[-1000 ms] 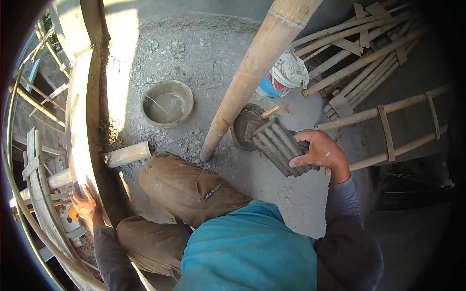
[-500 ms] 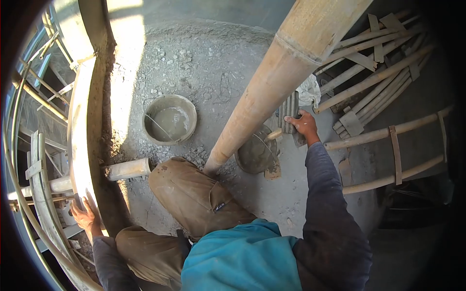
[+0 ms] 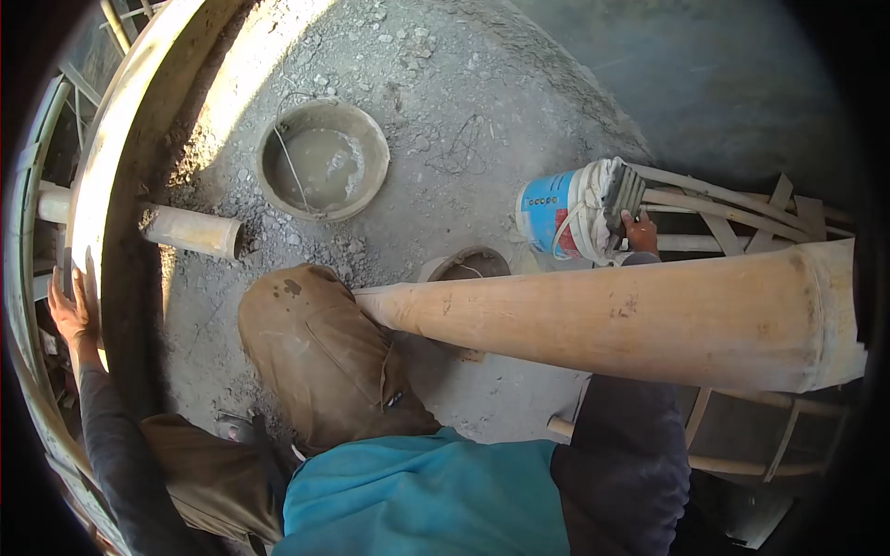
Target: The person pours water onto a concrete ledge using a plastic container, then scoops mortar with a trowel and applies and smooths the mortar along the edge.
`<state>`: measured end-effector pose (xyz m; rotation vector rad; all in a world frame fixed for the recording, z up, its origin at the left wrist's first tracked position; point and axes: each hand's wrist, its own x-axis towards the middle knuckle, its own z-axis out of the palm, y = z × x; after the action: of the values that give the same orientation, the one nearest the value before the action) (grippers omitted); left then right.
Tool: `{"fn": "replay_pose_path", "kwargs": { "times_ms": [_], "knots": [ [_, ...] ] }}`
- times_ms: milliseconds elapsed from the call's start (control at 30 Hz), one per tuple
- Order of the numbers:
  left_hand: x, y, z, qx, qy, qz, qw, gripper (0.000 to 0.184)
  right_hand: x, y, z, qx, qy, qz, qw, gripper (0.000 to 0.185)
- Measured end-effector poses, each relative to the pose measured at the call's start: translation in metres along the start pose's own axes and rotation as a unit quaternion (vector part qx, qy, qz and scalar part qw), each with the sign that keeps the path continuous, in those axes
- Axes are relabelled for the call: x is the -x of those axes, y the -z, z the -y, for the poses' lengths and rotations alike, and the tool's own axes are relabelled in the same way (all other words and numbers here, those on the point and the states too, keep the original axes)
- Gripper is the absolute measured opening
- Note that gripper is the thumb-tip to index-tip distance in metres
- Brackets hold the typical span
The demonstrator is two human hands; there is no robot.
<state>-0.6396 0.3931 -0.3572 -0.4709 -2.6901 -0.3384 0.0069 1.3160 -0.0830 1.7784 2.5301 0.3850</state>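
My right hand (image 3: 640, 232) is closed on a grey ribbed block (image 3: 623, 199), whose exact kind I cannot make out. This block is against the white cloth (image 3: 586, 213) on a blue-and-white bucket (image 3: 547, 211). A thick bamboo pole (image 3: 603, 315) crosses in front of my right forearm. On the left, my left hand (image 3: 76, 310) lies with fingers spread against the edge of a curved board (image 3: 93, 199). Partly behind the pole is a dark bucket (image 3: 473, 264).
A round tub (image 3: 380, 171) with greyish water stands on the rubble-strewn floor (image 3: 445, 102). A short pipe (image 3: 199, 232) sticks out through the curved board. Bamboo strips and slats (image 3: 742, 208) lie at the right, and a bamboo ladder-like frame (image 3: 779, 422) is below them.
My view has turned, so the pole now lies nearly across it. The right hand has carried the ribbed block from beside the dark bucket to the blue-and-white bucket. My left hand stays at the board.
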Motion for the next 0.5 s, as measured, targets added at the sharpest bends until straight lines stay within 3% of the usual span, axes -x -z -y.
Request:
{"fn": "replay_pose_path", "kwargs": {
  "times_ms": [33, 100, 167, 233, 267, 333, 367, 433, 500],
  "knots": [
    [-0.001, 0.0, 0.009, -0.003, -0.016, -0.004, 1.0, 0.069, -0.012, -0.02, -0.01, -0.006, 0.06, 0.008, 0.998, 0.07],
    [0.0, 0.008, -0.003, -0.013, 0.05, -0.006, 0.999, 0.069, -0.02, -0.045, -0.015, 0.017, 0.066, 0.002, 0.998, 0.06],
    [0.002, 0.01, -0.007, -0.03, 0.068, -0.002, 0.997, 0.069, -0.002, -0.022, 0.037, 0.116, -0.052, -0.009, 0.992, 0.059],
    [0.003, 0.01, -0.014, -0.017, 0.08, -0.003, 0.997, 0.07, 0.071, 0.057, 0.175, 0.093, -0.015, -0.143, 0.985, 0.057],
    [0.002, 0.008, -0.007, -0.022, 0.064, -0.002, 0.998, 0.071, 0.055, 0.029, 0.179, 0.03, 0.189, -0.293, 0.937, 0.047],
    [0.002, 0.011, -0.013, -0.035, 0.068, 0.007, 0.997, 0.07, 0.08, 0.03, 0.273, -0.196, 0.284, -0.086, 0.935, 0.037],
    [0.0, 0.017, -0.022, -0.037, 0.068, 0.013, 0.997, 0.07, 0.097, 0.027, 0.323, -0.287, 0.354, -0.031, 0.889, 0.029],
    [-0.001, 0.016, -0.03, -0.093, 0.074, 0.022, 0.993, 0.071, 0.129, 0.009, 0.413, -0.279, 0.517, -0.031, 0.809, 0.027],
    [0.001, 0.027, -0.047, -0.169, 0.089, 0.006, 0.982, 0.069, 0.147, -0.019, 0.485, -0.2, 0.601, -0.008, 0.774, 0.028]
  ]
}}
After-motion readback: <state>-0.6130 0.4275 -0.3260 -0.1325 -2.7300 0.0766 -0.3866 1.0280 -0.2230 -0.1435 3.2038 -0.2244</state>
